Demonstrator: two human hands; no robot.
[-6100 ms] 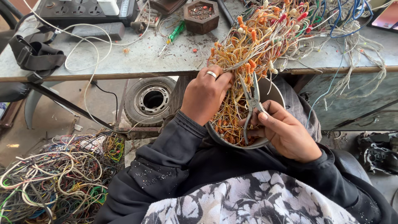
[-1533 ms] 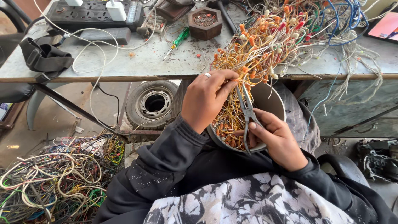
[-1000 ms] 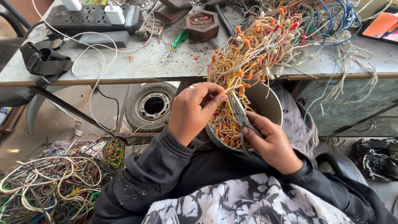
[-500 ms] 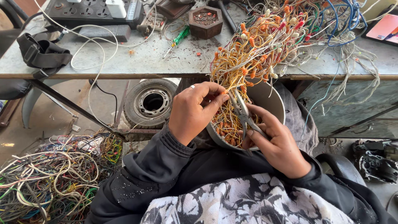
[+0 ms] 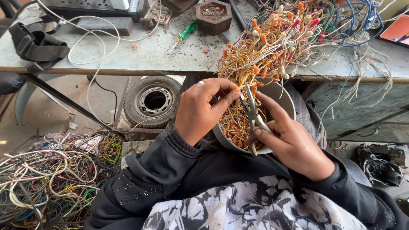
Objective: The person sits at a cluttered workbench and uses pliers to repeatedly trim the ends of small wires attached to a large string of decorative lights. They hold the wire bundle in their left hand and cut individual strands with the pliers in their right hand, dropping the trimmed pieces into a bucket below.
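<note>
While the bundle of yellow and orange wires [image 5: 260,55] hangs from the workbench [image 5: 140,55] into the grey bowl [image 5: 279,91] on the person's lap, the left hand [image 5: 200,108] pinches a few strands closed between fingers and thumb, and the right hand [image 5: 292,142] grips metal scissors [image 5: 252,113] whose blades stand among those strands. Compared with half a second ago, the hands have barely shifted, though the left fingers now reach nearer the blades, so snipping appears to be continuing. Cut orange pieces lie in the bowl. Farther off sit a green screwdriver [image 5: 184,35], a small tyre [image 5: 154,101], and a floor heap of tangled cables [image 5: 47,179].
</note>
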